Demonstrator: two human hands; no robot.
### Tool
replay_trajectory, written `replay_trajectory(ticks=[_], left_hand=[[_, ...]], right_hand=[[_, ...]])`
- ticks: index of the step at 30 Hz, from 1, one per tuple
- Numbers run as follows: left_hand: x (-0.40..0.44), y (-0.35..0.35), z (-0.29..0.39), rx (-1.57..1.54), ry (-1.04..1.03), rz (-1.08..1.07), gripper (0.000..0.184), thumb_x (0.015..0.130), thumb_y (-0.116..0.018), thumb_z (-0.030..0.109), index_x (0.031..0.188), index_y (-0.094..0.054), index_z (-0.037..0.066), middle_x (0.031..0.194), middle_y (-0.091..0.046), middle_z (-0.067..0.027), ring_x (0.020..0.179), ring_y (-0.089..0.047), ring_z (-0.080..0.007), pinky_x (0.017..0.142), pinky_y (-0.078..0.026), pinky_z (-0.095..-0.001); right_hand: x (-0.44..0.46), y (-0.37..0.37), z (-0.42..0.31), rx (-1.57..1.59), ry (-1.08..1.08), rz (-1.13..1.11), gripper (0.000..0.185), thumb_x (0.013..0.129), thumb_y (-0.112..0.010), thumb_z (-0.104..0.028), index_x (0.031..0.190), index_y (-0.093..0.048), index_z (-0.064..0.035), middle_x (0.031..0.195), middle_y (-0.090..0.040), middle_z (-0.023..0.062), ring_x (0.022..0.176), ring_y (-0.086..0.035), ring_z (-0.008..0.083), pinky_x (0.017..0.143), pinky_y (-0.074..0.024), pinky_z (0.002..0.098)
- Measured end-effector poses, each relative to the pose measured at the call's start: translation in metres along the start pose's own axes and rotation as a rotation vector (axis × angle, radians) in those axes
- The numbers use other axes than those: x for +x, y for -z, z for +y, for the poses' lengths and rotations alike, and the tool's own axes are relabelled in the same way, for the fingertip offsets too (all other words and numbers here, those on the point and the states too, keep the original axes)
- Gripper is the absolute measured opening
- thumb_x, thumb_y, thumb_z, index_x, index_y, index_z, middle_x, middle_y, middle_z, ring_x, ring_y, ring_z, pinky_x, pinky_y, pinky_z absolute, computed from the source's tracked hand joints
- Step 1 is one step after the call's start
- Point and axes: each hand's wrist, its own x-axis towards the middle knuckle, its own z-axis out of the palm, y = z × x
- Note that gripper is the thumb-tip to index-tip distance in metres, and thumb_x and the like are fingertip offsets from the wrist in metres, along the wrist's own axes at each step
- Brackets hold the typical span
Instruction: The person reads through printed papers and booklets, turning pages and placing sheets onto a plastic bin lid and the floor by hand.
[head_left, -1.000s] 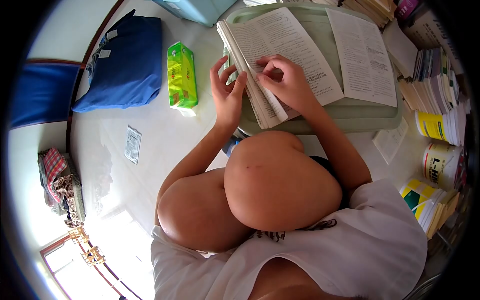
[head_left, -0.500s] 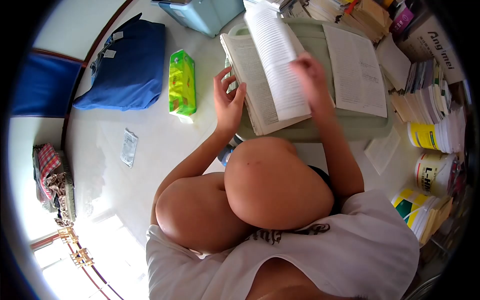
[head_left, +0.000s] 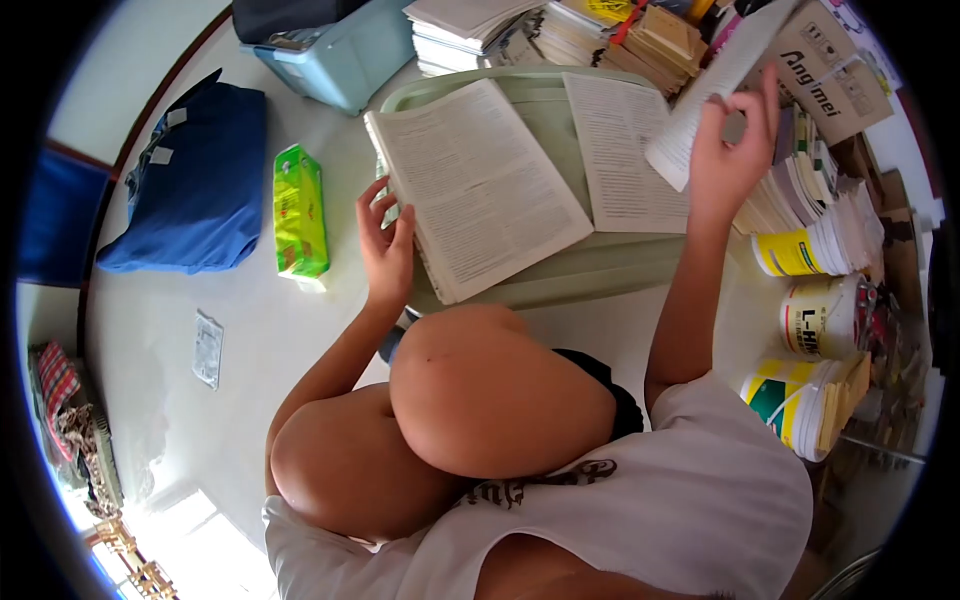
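Observation:
A thick stack of printed pages (head_left: 480, 190) lies tilted on the pale green low table (head_left: 540, 270). My left hand (head_left: 385, 245) rests at its left edge, fingers apart and slightly curled. To the right of the stack, a flat printed sheet (head_left: 620, 150) lies on the table. Above that sheet's right side, my right hand (head_left: 735, 155) holds up a loose printed page (head_left: 690, 130) between thumb and index finger, the other fingers raised. The lifted page is tilted and hides the flat sheet's right edge.
Piles of books and papers (head_left: 465, 40) line the table's far side, beside a blue plastic bin (head_left: 345, 65). At right stand a cardboard box (head_left: 830, 75) and several tubs (head_left: 820, 315). A green tissue pack (head_left: 300, 215) and a blue bag (head_left: 200, 180) lie left.
My right hand has carried the page off the stack to the right, over the flat sheet. The stack's top page now shows uncovered. My left hand stays at its edge; the view has shifted.

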Motion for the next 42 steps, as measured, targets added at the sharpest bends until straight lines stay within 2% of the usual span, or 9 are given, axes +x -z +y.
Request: replay_trajectory(ticks=[4, 10, 12, 14, 22, 28, 29, 34, 42], left_hand=[[0.0, -0.001, 0.0, 0.037, -0.018, 0.007, 0.05, 0.102, -0.059, 0.005, 0.148, -0.039, 0.009, 0.128, -0.058, -0.0131, 0.1, -0.063, -0.0141, 0.083, -0.052, -0.0266], [0.0, -0.003, 0.004, 0.002, -0.007, 0.011, 0.047, 0.103, -0.058, 0.005, 0.147, -0.04, 0.007, 0.125, -0.059, -0.0131, 0.097, -0.062, -0.0129, 0.081, -0.051, -0.0259], [0.0, -0.001, 0.002, 0.038, -0.01, 0.006, 0.047, 0.103, -0.058, 0.006, 0.146, -0.041, 0.007, 0.124, -0.06, -0.0123, 0.095, -0.061, -0.0118, 0.08, -0.051, -0.0254], [0.0, 0.0, 0.001, 0.045, -0.007, 0.009, 0.046, 0.103, -0.057, 0.006, 0.146, -0.041, 0.008, 0.123, -0.06, -0.0115, 0.094, -0.061, -0.011, 0.079, -0.05, -0.0247], [0.003, 0.001, -0.004, 0.015, -0.011, -0.001, 0.047, 0.104, -0.055, 0.006, 0.148, -0.04, 0.01, 0.12, -0.058, -0.0081, 0.089, -0.056, -0.0083, 0.074, -0.046, -0.022], [0.003, 0.002, -0.006, -0.024, -0.025, -0.022, 0.05, 0.104, -0.053, 0.003, 0.15, -0.036, 0.009, 0.123, -0.058, -0.011, 0.095, -0.061, -0.0118, 0.077, -0.05, -0.0241], [0.003, 0.003, -0.006, -0.042, -0.007, -0.027, 0.052, 0.103, -0.055, 0.003, 0.151, -0.038, 0.011, 0.127, -0.058, -0.0109, 0.11, -0.057, -0.0142, 0.088, -0.05, -0.0269], [0.001, 0.004, 0.002, -0.008, 0.022, -0.028, 0.054, 0.101, -0.056, 0.001, 0.151, -0.038, 0.013, 0.127, -0.058, -0.0099, 0.097, -0.06, -0.0112, 0.077, -0.051, -0.0238], [-0.001, -0.001, 0.01, -0.039, 0.045, -0.015, 0.057, 0.1, -0.06, 0.002, 0.151, -0.037, 0.013, 0.128, -0.057, -0.0112, 0.094, -0.062, -0.0111, 0.074, -0.051, -0.0227]], right_hand=[[-0.005, -0.005, 0.012, -0.1, 0.088, -0.235, 0.019, 0.082, -0.069, -0.008, 0.079, -0.051, -0.0054, 0.145, -0.059, 0.0206, 0.115, -0.065, 0.04, 0.094, -0.0518, 0.041], [-0.079, -0.028, 0.046, -0.002, -0.184, -0.794, 0.019, 0.086, -0.069, -0.009, 0.089, -0.051, -0.0044, 0.143, -0.061, 0.0189, 0.11, -0.068, 0.0357, 0.087, -0.0539, 0.0376], [-0.114, -0.033, 0.055, 0.151, -0.461, -1.048, 0.033, 0.091, -0.069, -0.011, 0.12, -0.058, -0.0001, 0.108, -0.068, 0.0148, 0.109, -0.065, 0.0331, 0.103, -0.0471, 0.0377], [-0.153, -0.046, 0.081, -0.004, 0.028, -0.852, 0.053, 0.095, -0.068, -0.015, 0.14, -0.049, 0.0035, 0.091, -0.06, 0.0108, 0.1, -0.064, 0.0298, 0.102, -0.0454, 0.0398], [-0.122, -0.042, 0.022, 0.163, -0.531, -0.883, 0.028, 0.098, -0.064, -0.015, 0.121, -0.057, -0.0003, 0.111, -0.069, 0.0135, 0.104, -0.066, 0.0282, 0.104, -0.0481, 0.04], [-0.142, -0.056, -0.083, 0.624, -0.364, -0.905, 0.035, 0.094, -0.069, -0.017, 0.122, -0.054, -0.004, 0.132, -0.06, 0.0224, 0.13, -0.055, 0.0415, 0.11, -0.0434, 0.0473], [-0.147, -0.058, -0.099, 0.636, -0.369, -0.904, 0.035, 0.094, -0.069, -0.017, 0.122, -0.054, -0.004, 0.132, -0.06, 0.0224, 0.13, -0.055, 0.0415, 0.11, -0.0434, 0.0473], [-0.177, -0.072, -0.143, 0.681, -0.368, -1.044, 0.055, 0.087, -0.075, -0.017, 0.134, -0.05, -0.002, 0.152, -0.044, 0.0229, 0.142, -0.043, 0.0419, 0.116, -0.0376, 0.048], [-0.179, -0.083, -0.135, 0.779, -0.37, -0.99, 0.058, 0.08, -0.076, -0.012, 0.131, -0.05, -0.004, 0.141, -0.05, 0.0237, 0.132, -0.05, 0.0437, 0.109, -0.0431, 0.0471]])
